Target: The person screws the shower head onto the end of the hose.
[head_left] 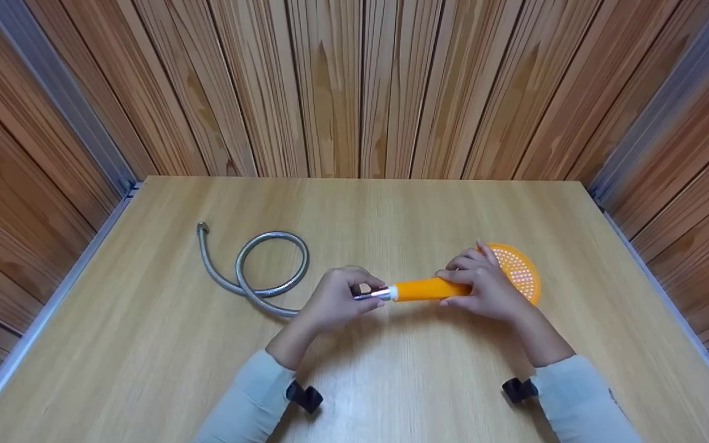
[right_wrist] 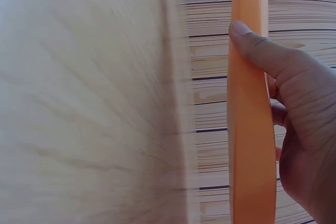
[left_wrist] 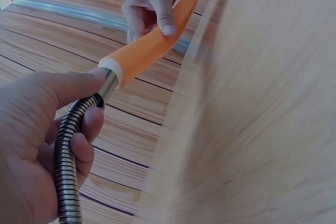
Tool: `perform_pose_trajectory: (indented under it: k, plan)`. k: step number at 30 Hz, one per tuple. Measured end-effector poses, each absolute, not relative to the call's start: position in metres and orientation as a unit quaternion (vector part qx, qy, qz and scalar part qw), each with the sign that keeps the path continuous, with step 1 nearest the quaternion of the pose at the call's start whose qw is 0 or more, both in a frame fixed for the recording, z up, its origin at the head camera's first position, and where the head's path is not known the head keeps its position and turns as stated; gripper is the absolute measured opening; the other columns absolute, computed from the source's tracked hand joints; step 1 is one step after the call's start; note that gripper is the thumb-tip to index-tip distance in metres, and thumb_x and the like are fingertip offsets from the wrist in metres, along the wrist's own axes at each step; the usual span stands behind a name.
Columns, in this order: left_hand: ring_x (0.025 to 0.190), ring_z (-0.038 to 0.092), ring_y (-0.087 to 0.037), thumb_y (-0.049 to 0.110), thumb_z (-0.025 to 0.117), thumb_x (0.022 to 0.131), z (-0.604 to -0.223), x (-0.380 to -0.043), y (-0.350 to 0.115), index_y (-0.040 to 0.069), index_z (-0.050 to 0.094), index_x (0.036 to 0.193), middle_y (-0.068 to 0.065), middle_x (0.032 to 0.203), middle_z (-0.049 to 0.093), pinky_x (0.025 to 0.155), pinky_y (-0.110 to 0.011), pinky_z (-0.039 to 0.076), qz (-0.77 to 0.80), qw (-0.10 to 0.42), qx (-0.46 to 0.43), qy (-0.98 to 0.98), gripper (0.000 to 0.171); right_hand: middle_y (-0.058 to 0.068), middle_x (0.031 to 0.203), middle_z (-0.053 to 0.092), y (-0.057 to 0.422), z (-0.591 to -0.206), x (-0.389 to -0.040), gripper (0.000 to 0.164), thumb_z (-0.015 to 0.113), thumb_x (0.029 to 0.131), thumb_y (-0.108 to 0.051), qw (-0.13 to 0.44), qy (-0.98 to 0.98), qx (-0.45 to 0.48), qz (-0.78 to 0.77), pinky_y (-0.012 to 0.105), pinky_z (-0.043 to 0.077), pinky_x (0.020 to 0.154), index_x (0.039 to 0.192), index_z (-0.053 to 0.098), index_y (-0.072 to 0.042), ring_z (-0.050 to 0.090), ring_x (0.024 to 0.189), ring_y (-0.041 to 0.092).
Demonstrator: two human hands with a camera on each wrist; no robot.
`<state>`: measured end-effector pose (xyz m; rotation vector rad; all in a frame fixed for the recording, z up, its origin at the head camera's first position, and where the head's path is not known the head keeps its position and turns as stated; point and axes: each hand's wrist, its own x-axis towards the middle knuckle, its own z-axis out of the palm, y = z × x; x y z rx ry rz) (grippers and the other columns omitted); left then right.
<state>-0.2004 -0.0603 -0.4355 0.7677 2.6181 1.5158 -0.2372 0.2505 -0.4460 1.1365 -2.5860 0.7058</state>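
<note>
An orange handheld shower head with a round, dotted spray face lies across the space between the two hands. My right hand grips it near the neck, thumb along one side of the handle in the right wrist view. At the white-collared handle end, my left hand pinches the metal connector of a ribbed shower hose. The connector meets the collar, and the hose runs back through the left palm. Fingers partly hide the joint in the head view.
The rest of the hose lies in a loop on the wooden table, its free end nut toward the back left. Wood-panelled walls surround the table. A black clip-like piece sits at each sleeve cuff.
</note>
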Motion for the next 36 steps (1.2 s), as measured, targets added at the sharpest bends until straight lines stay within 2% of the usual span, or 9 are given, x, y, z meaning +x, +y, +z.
perform_pose_trajectory:
  k: [12, 30, 36]
  plan:
    - [0.081, 0.057, -0.014, 0.023, 0.079, 0.084, -0.4293, -0.1990, -0.0553, 0.015, 0.076, 0.106, 0.010, 0.095, 0.065, 0.073, -0.023, 0.052, 0.448, 0.041, 0.201, 0.870, 0.024, 0.000, 0.100, 0.066, 0.2510, -0.4403, -0.2360, 0.043, 0.088, 0.072, -0.026, 0.119, -0.891, 0.376, 0.226, 0.062, 0.007, 0.110, 0.111, 0.075, -0.014, 0.048, 0.103, 0.021]
    - [0.080, 0.057, -0.014, 0.012, 0.081, 0.080, -0.4352, -0.1982, -0.0549, 0.014, 0.073, 0.097, 0.008, 0.090, 0.062, 0.072, -0.023, 0.052, 0.422, 0.009, 0.221, 0.879, 0.018, -0.002, 0.099, 0.066, 0.2462, -0.4418, -0.2347, 0.043, 0.087, 0.072, -0.031, 0.122, -0.896, 0.376, 0.203, 0.061, 0.007, 0.111, 0.111, 0.075, -0.015, 0.048, 0.103, 0.020]
    - [0.083, 0.058, -0.013, 0.013, 0.080, 0.082, -0.4334, -0.1986, -0.0539, 0.018, 0.074, 0.102, 0.011, 0.092, 0.064, 0.077, -0.026, 0.052, 0.424, 0.037, 0.194, 0.884, 0.022, -0.002, 0.100, 0.066, 0.2459, -0.4418, -0.2341, 0.044, 0.087, 0.072, -0.032, 0.128, -0.895, 0.375, 0.203, 0.061, 0.007, 0.111, 0.111, 0.075, -0.015, 0.048, 0.103, 0.020]
